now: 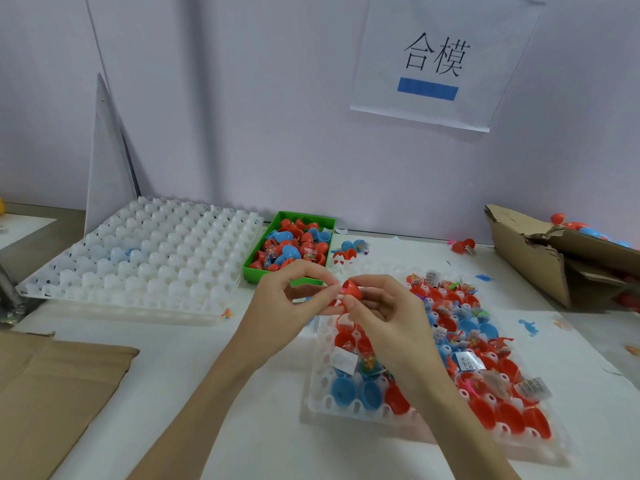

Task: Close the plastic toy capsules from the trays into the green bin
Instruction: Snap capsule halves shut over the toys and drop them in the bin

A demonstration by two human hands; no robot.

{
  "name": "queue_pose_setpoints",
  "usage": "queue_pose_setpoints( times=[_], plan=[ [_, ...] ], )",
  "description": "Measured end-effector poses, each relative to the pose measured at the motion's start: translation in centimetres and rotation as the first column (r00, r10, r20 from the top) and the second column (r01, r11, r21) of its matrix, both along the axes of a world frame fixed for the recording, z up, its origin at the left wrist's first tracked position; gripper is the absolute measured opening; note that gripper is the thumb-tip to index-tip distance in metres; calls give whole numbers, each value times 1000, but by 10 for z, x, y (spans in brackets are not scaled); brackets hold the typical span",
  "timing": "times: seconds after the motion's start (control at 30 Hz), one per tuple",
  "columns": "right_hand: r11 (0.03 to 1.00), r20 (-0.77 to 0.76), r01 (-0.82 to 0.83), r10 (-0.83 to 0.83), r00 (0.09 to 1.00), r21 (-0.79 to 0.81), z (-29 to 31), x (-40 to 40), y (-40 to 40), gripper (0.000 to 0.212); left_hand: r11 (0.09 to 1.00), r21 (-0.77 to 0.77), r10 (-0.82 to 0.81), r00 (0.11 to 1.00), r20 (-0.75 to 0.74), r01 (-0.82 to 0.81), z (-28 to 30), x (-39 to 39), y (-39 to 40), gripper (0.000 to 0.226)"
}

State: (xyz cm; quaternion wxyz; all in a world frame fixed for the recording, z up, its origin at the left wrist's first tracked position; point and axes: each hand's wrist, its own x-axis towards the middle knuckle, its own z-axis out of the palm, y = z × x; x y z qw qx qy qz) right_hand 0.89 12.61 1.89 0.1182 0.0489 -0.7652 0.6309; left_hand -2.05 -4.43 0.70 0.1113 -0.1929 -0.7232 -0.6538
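Nearby, green bin (254, 271), cardboard box (526, 251), white tray (138, 258)

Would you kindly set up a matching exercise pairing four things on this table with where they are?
Things:
1. green bin
2. red capsule
3. empty white tray
4. cardboard box

Places:
A. far right of the table
B. pinched between the left hand and right hand
C. left of the table, against the wall
D. middle back, between the two trays

Pairs: 1-D, 2-B, 3-C, 4-A
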Motion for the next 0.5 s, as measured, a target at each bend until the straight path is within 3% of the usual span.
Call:
queue_pose_setpoints(
  times=[0.23, 0.33, 0.5],
  plan=[
    [970, 110, -92, 119, 987, -225, 8, 4, 5, 23, 988, 130, -93, 989, 114, 78, 6, 4, -1, 12],
    [947, 152, -99, 151, 977, -305, 10, 4, 8, 30, 992, 72, -109, 989, 96, 103, 9, 6, -1, 25],
    [814, 194, -131, 286, 938, -566, 10, 3, 10, 29, 999, -29, -28, 1000, -3, 28, 11, 6, 1, 13]
  ],
)
